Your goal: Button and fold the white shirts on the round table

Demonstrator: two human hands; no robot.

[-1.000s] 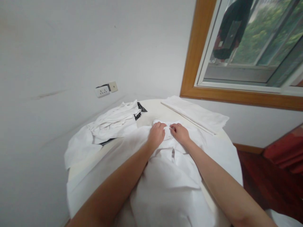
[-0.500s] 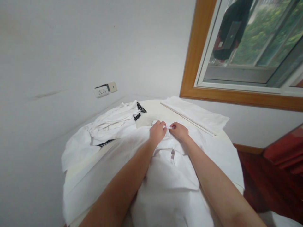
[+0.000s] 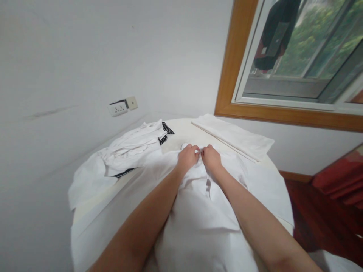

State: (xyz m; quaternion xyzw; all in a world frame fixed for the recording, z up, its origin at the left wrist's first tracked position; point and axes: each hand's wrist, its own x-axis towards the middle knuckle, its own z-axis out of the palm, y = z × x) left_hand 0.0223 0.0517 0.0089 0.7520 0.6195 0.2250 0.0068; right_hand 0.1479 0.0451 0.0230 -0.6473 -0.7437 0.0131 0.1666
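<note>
A white shirt point(image 3: 198, 219) lies spread over the round table, its front toward me and its cloth creased down the middle. Both my hands pinch its upper edge near the collar. My left hand point(image 3: 188, 155) has thumb and forefinger closed on the cloth. Almost touching it, my right hand point(image 3: 211, 158) grips the cloth edge with bent fingers. Whether a button sits between the fingertips is too small to tell. Below the hands a small gap shows in the shirt front.
Crumpled white cloth point(image 3: 136, 141) with black striped pieces lies at the table's left. A folded white cloth point(image 3: 235, 138) rests at the back right. The pale round table point(image 3: 178, 124) stands against the wall, by a socket point(image 3: 118, 108) and a wood-framed window point(image 3: 283, 114).
My right hand has moved slightly left, closer to my left hand, and turned more upright. The cloth below the hands has shifted and looks smoother. The view has tilted a little.
</note>
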